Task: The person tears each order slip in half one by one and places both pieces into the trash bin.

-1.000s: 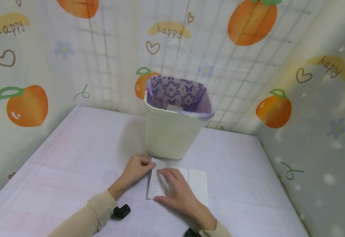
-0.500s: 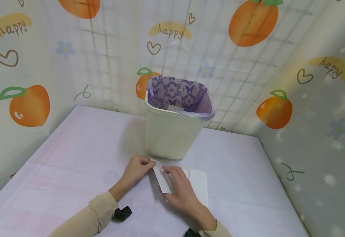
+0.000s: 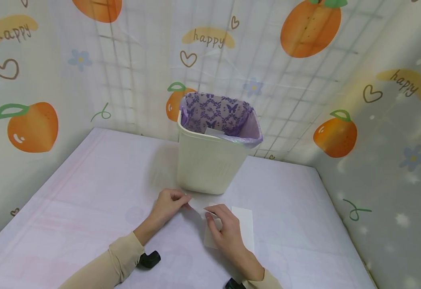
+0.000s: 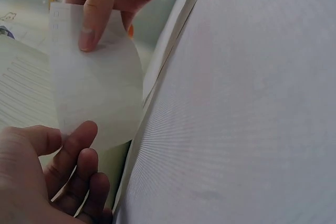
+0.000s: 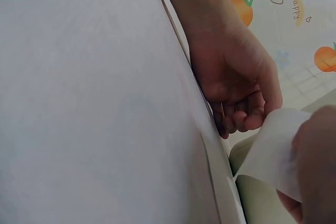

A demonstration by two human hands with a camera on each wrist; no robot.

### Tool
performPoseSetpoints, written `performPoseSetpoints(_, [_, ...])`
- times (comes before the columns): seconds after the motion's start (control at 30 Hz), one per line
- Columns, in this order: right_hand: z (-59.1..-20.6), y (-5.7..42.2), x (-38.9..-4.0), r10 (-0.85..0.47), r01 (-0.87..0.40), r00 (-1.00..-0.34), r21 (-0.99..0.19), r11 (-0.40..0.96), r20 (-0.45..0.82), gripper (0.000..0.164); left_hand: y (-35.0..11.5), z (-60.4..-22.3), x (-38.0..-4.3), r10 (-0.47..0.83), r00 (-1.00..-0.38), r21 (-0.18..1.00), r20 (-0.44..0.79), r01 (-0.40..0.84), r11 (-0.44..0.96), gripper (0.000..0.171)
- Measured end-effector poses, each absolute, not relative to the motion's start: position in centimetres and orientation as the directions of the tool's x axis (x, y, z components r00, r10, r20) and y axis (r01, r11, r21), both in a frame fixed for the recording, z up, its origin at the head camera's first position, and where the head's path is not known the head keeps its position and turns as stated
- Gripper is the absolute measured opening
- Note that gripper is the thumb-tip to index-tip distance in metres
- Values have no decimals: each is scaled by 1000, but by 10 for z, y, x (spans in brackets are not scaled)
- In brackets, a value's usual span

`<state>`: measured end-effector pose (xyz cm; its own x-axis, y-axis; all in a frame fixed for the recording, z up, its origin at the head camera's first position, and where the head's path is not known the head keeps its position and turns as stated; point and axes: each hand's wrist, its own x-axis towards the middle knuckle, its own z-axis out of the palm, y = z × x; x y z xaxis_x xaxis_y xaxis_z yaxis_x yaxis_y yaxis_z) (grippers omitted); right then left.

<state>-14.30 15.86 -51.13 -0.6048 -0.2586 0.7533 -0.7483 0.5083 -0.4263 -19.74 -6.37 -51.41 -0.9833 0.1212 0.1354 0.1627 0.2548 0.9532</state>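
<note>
A thin white paper sheet [image 4: 100,87] stretches between both hands, raised off the table and bowed along one side in the left wrist view. My left hand [image 3: 168,204] pinches one corner between thumb and forefinger, the other fingers curled loosely below. With thumb on one face and fingers behind, my right hand [image 3: 226,228] grips the opposite end. From the head view the sheet [image 3: 197,209] shows almost edge-on. Under and beside the right hand lies a white paper piece or booklet [image 3: 244,226] on the table, partly hidden by that hand.
Just beyond the hands stands a cream waste bin [image 3: 210,164] with a purple butterfly-patterned liner [image 3: 228,110]; a pale piece [image 3: 214,131] shows inside it. Black wrist devices [image 3: 149,260] sit at the cuffs. A fruit-printed curtain [image 3: 142,60] hangs behind the table [image 3: 116,176].
The lined sheet lay near the table with my right fingers spread over it; its near edge came up and it now stands between the hands. My right fingers have closed on it. The left hand stayed.
</note>
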Motion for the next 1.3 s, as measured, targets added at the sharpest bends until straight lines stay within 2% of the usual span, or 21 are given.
performPoseSetpoints(0.17, [-508, 158, -142, -206, -740, -605, -448, 501, 769, 23, -64, -514, -197, 106, -987, 962, 124, 146, 233, 31])
performPoseSetpoints(0.37, [-508, 161, -139, -91, -645, -692, -556, 524, 716, 18, -64, -514, -197, 79, -986, 961, 145, 159, 226, 33])
performPoseSetpoints(0.53, [-509, 161, -138, 17, -556, -765, -673, 488, 644, 15, -65, -514, -197, 83, -983, 960, 161, 176, 216, 30])
performPoseSetpoints(0.73, [-511, 159, -139, 106, -515, -787, -743, 428, 607, 13, -65, -514, -199, 71, -982, 957, 175, 186, 222, 25])
performPoseSetpoints(0.87, [-510, 158, -138, 121, -513, -798, -771, 379, 590, 10, -65, -515, -200, 145, -970, 954, 193, 220, 202, 22])
performPoseSetpoints(1.03, [-512, 160, -138, 95, -484, -836, -809, 334, 540, 7, -63, -518, -198, 293, -932, 965, 214, 248, 84, 13])
performPoseSetpoints(1.17, [-513, 162, -137, 71, -455, -862, -828, 328, 502, 4, -63, -518, -197, 319, -920, 968, 227, 249, 29, 10])
performPoseSetpoints(1.3, [-514, 163, -139, 69, -427, -868, -810, 403, 492, 15, -64, -517, -197, 308, -924, 966, 228, 254, 48, 9])
